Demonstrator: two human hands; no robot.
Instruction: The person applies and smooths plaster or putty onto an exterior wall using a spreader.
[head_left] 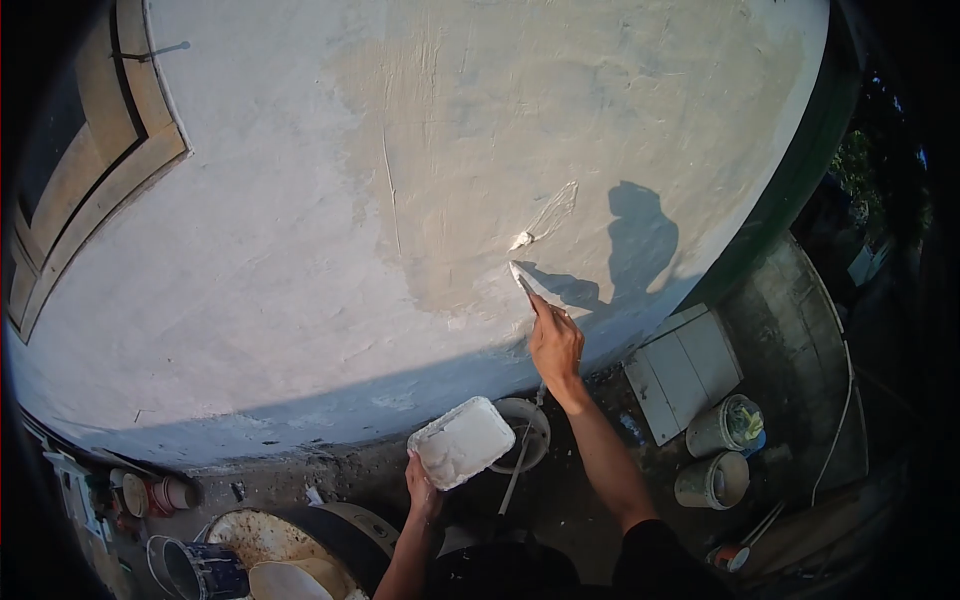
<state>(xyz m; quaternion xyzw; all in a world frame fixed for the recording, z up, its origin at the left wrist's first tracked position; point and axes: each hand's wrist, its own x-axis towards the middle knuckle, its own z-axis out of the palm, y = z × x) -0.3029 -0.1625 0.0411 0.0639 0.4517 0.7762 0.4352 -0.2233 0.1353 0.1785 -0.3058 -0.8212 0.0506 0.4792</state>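
Note:
My right hand [557, 345] is closed around the handle of a putty knife [521, 279], its whitish blade pointing up at the wall [250, 270]. Just above the blade tip, a small lump of white putty [522, 240] sticks to the wall, with a raised streak running up and right from it. Lower down, my left hand [423, 488] grips the left side of a white rectangular tub [447, 414]. White putty [462, 450] is spread inside that tub. A beige, damp-looking patch [470, 130] covers much of the wall's upper right.
Below the tub stands a bucket [540, 425] with a stick in it. Two pails [712, 480] are on the ground at right, near a pale panel [685, 370]. A drum [270, 535] and a dark bucket [205, 570] sit lower left; a wooden window frame [165, 150] is upper left.

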